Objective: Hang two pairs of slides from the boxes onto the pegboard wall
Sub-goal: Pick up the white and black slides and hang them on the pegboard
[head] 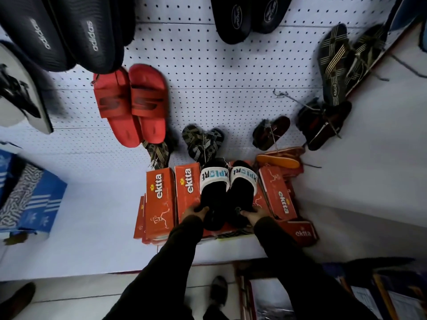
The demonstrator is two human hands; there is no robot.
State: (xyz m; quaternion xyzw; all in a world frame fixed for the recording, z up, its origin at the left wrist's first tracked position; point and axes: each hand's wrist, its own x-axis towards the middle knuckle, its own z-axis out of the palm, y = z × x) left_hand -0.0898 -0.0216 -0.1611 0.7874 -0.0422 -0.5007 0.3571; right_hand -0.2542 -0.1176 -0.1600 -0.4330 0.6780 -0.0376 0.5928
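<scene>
1. At far left, blue boxes [34, 204] with white stripes sat stacked on the shelf [97, 227].
2. Black "adidas" slides [69, 33] hung top left on the pegboard [219, 77]; below them hung a red pair [131, 105].
3. Orange boxes [161, 199] marked "ekta" lay closed in stacks at the pegboard's foot.
4. The left hand [195, 212] was clamped on the heel of the left black slide [213, 195]; its white strap bore blue and black letters that I could not read whole.
5. The right hand [254, 214] was clamped on the heel of the right slide [241, 192]. The pair lay side by side over the boxes, long axes running toward the pegboard, toes to it.
6. Striped sandals [335, 63] hung at right.
</scene>
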